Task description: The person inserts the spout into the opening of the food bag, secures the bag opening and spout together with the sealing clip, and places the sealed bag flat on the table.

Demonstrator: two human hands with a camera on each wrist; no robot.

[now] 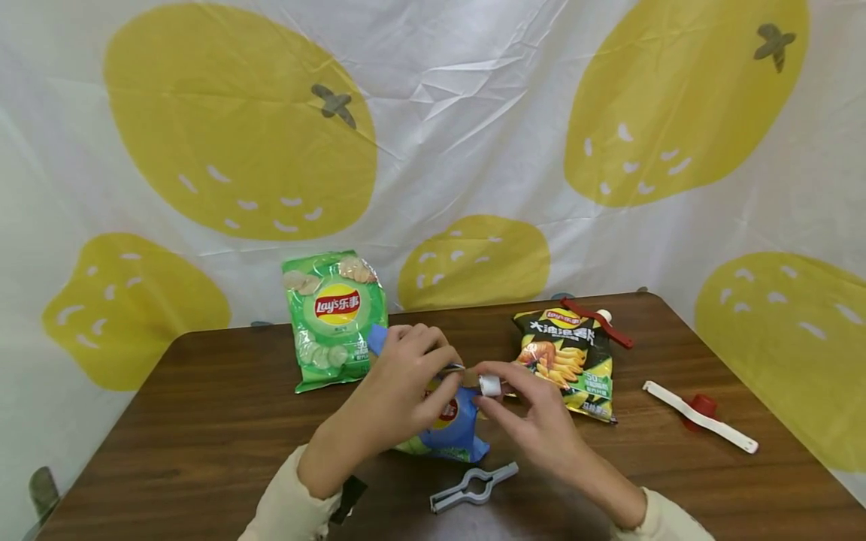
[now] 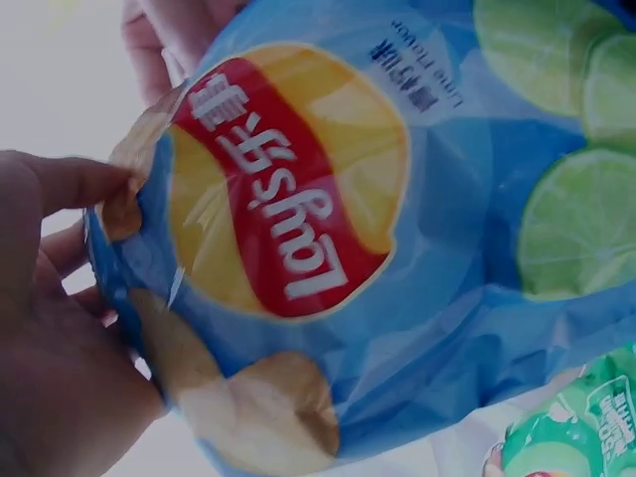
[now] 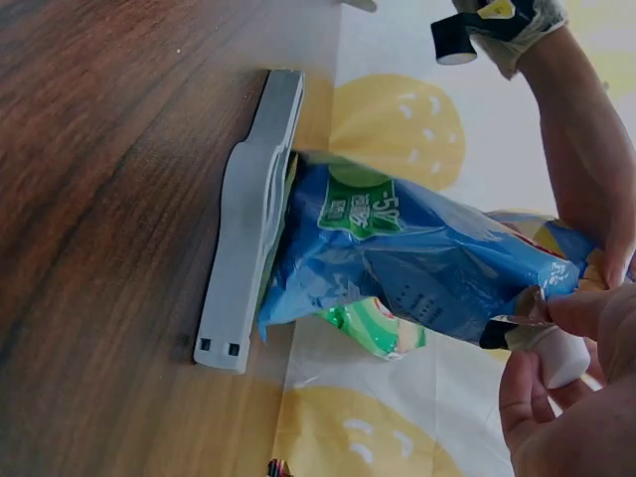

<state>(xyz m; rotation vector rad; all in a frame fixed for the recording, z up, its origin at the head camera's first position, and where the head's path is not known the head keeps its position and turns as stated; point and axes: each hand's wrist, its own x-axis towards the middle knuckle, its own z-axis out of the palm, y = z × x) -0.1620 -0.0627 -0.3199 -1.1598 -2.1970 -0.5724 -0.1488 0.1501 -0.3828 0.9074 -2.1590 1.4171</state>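
Observation:
A blue Lay's chip bag [image 1: 456,434], lime flavour, stands upright on the table between my hands. My left hand [image 1: 406,379] pinches its top edge from the left. On the right, my right hand [image 1: 541,421] pinches the top edge near the corner. A small white cap [image 3: 562,358] sits among the right fingers, against the bag's top; how it is joined to the bag cannot be made out. Just in front of the bag lies a grey clip [image 1: 473,487] with a round opening in its middle, touched by neither hand.
A green Lay's bag [image 1: 338,323] stands behind on the left. To the right is a black chip bag [image 1: 564,361], with a red clip [image 1: 598,321] and a white cap [image 1: 604,316] at its top. A white clip [image 1: 700,417] lies by a red cap [image 1: 704,406] at far right.

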